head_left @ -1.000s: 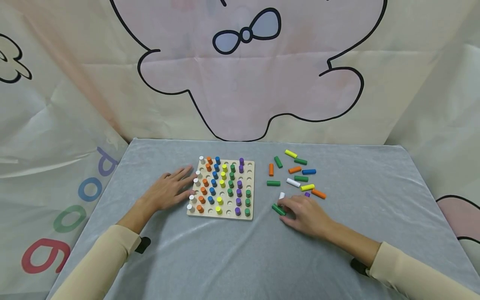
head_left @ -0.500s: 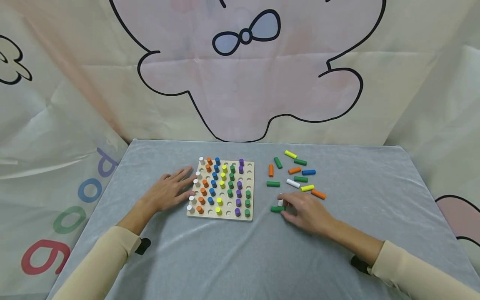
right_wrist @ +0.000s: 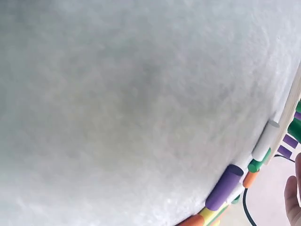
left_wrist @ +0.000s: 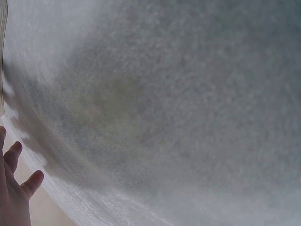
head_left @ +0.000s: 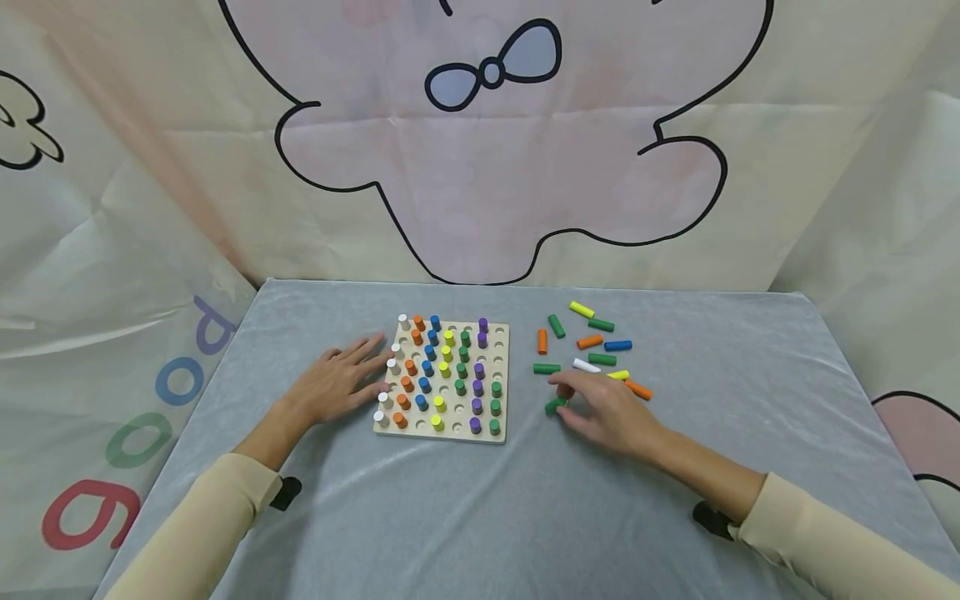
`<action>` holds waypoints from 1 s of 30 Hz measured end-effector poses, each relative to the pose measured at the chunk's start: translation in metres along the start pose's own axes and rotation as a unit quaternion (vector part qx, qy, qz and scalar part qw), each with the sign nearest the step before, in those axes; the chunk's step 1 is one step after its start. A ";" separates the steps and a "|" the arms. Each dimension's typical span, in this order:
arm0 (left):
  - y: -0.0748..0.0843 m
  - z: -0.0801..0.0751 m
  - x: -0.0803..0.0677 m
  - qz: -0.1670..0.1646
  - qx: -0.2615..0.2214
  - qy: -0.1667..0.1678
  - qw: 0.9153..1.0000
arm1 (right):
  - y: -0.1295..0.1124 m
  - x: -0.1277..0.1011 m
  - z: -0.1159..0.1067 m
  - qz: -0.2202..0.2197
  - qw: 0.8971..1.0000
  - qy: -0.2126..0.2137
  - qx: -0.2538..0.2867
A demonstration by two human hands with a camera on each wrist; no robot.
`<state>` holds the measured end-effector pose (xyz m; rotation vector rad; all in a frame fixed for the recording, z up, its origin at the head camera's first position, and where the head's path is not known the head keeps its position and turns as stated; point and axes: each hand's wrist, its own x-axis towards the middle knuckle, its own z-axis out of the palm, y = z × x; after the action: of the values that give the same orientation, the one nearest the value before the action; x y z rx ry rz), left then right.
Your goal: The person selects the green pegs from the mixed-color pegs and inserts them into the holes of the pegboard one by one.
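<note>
My left hand (head_left: pixel 339 385) rests with spread fingers at the left edge of a wooden pegboard (head_left: pixel 501 350), fingertips at the white pegs. Upright on the board stand columns of white, orange, blue, yellow, green and purple pegs, with some bare holes between them. To the right of the board, my right hand (head_left: pixel 611 415) pinches a green peg (head_left: pixel 555 406) between thumb and fingers. Part of that peg is hidden by the fingers. In the right wrist view, a white peg (right_wrist: pixel 265 140) and a purple peg (right_wrist: pixel 225 187) lie near this hand; the hand covers them in the head view.
Several loose pegs lie beyond the right hand, among them a blue peg (head_left: pixel 618 345), an orange peg (head_left: pixel 542 341) and a yellow peg (head_left: pixel 582 309). A grey cloth (head_left: pixel 420 517) covers the table. A printed curtain (head_left: pixel 480 183) hangs behind it.
The green peg by my right hand has turned and risen slightly in view, now between thumb and fingers. The white peg beside it has become hidden. My left hand stays still.
</note>
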<state>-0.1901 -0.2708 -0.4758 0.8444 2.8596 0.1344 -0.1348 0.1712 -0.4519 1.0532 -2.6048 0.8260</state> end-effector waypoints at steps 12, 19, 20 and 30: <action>0.000 0.001 0.000 -0.001 0.001 0.000 1.000 | -0.001 0.017 -0.014 0.010 0.997 0.037 0.063; 0.000 0.002 -0.001 -0.001 0.003 0.002 1.000 | -0.001 0.025 -0.017 0.004 0.996 0.051 0.074; 0.000 0.003 -0.001 -0.001 0.004 0.002 1.000 | 0.000 0.027 -0.017 0.002 0.996 0.053 0.072; 0.000 0.001 -0.001 0.009 0.003 0.024 1.000 | 0.009 0.040 -0.013 -0.009 0.995 0.069 0.071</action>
<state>-0.1890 -0.2709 -0.4765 0.8805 2.8990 0.1515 -0.1701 0.1607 -0.4291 1.0134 -2.4490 1.0549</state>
